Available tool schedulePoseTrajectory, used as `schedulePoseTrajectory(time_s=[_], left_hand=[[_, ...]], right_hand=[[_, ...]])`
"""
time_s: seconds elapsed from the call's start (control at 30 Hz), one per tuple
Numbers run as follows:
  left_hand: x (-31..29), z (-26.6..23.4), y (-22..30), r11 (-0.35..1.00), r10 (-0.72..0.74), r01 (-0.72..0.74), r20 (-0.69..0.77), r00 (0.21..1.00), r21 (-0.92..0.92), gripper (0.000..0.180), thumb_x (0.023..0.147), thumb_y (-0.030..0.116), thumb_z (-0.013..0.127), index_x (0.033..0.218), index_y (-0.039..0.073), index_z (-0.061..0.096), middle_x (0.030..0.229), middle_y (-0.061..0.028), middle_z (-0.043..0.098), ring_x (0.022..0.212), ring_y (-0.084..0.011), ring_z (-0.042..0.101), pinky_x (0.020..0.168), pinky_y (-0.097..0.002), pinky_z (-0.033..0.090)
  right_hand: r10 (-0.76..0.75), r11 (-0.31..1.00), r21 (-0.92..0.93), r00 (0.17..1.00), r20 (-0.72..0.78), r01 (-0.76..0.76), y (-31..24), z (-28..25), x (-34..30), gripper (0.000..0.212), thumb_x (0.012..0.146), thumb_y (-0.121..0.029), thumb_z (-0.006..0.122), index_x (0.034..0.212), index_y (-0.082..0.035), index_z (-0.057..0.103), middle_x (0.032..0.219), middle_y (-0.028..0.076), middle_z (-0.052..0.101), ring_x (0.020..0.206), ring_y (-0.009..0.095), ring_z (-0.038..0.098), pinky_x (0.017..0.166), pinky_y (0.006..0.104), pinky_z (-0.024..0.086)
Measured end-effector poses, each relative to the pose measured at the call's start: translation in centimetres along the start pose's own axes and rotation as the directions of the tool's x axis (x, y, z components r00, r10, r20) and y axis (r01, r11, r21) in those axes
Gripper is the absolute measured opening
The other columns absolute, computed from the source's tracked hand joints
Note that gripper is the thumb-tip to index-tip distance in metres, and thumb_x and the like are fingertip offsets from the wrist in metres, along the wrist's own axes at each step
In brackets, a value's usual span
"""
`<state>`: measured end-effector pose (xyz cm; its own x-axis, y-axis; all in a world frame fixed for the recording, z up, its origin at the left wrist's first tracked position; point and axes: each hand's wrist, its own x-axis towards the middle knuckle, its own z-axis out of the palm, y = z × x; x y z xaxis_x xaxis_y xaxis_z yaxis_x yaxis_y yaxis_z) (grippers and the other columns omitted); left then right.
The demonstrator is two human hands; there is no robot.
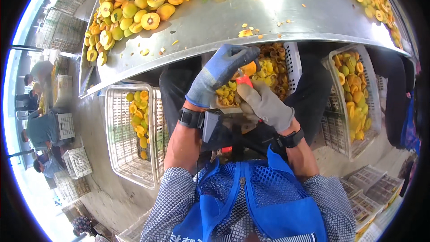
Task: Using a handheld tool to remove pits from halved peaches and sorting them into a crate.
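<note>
Orange fruit [249, 69] is held beside a red-handled tool [244, 79].

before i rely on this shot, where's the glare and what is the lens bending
Head view: white glare on the metal table, upper middle and again toward its right end; head view: fisheye bows the table's front edge, with black corners outside the circle; head view: left rim washed out white, left hand and right hand free of glare.

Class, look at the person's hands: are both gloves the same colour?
No, the left hand wears a blue glove, while the right hand wears a grey glove.
</note>
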<state>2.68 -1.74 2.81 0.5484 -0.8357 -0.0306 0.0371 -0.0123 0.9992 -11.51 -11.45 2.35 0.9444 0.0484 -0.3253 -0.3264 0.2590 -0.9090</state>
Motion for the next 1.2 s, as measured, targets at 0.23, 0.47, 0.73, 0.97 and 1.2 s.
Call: schedulePoseTrajectory(time_s=[0.23,0.47,0.73,0.97,1.2], left_hand=[[0.2,2.4,-0.5,0.957,0.127,-0.12,0.008,0.992,-0.266,0.05,0.091,0.043,0.054,0.094,-0.006,0.063,0.083,-0.0143,0.066,0.075,-0.0233,0.065,0.071,-0.0314,0.052],[-1.4,-0.7,-1.1,0.779,-0.042,-0.114,-0.233,0.972,-0.617,0.062,0.098,0.054,0.033,0.093,-0.001,0.06,0.078,-0.0148,0.063,0.064,-0.0238,0.061,0.06,-0.0332,0.05],[-6.1,-11.8,2.5,0.787,0.037,-0.495,-0.773,0.634,-0.368,0.062,0.094,0.059,0.04,0.105,0.001,0.058,0.08,-0.0146,0.066,0.057,-0.0233,0.061,0.054,-0.0323,0.052],[-4.0,-16.1,2.8,0.811,0.202,-0.584,-0.924,0.325,-0.028,0.054,0.092,0.054,0.053,0.109,0.003,0.056,0.085,-0.0054,0.062,0.063,-0.0178,0.06,0.056,-0.0307,0.05],[-2.1,-13.0,2.2,0.837,0.437,-0.449,-0.876,0.204,0.313,0.038,0.097,0.036,0.053,0.09,0.001,0.061,0.076,-0.0016,0.059,0.065,-0.0077,0.051,0.054,-0.0231,0.043]], right_hand=[[-0.082,0.725,0.677,0.962,0.262,-0.123,1.4,1.0,-1.0,0.042,0.095,-0.051,0.049,0.086,-0.009,0.051,0.052,-0.007,0.034,0.039,0.006,0.029,0.038,0.0232,0.022],[-0.116,0.862,0.5,0.931,0.347,-0.079,2.9,-1.2,-2.0,0.04,0.095,-0.047,0.05,0.085,-0.008,0.052,0.055,-0.007,0.036,0.041,0.005,0.03,0.039,0.0226,0.024],[0.089,0.976,0.204,0.995,-0.041,-0.079,2.2,1.4,-0.6,0.038,0.096,-0.044,0.052,0.091,-0.007,0.053,0.056,-0.004,0.04,0.044,0.005,0.035,0.04,0.0211,0.027],[-0.255,0.966,-0.019,0.962,0.097,0.258,0.0,8.4,3.0,0.043,0.088,-0.041,0.064,0.106,-0.003,0.056,0.064,0.001,0.051,0.051,0.009,0.046,0.047,0.0244,0.036],[-0.27,0.886,-0.389,0.963,0.009,0.252,-1.7,10.9,4.8,0.047,0.077,-0.04,0.076,0.096,0.001,0.061,0.073,0.011,0.06,0.065,0.021,0.057,0.063,0.0335,0.046]])
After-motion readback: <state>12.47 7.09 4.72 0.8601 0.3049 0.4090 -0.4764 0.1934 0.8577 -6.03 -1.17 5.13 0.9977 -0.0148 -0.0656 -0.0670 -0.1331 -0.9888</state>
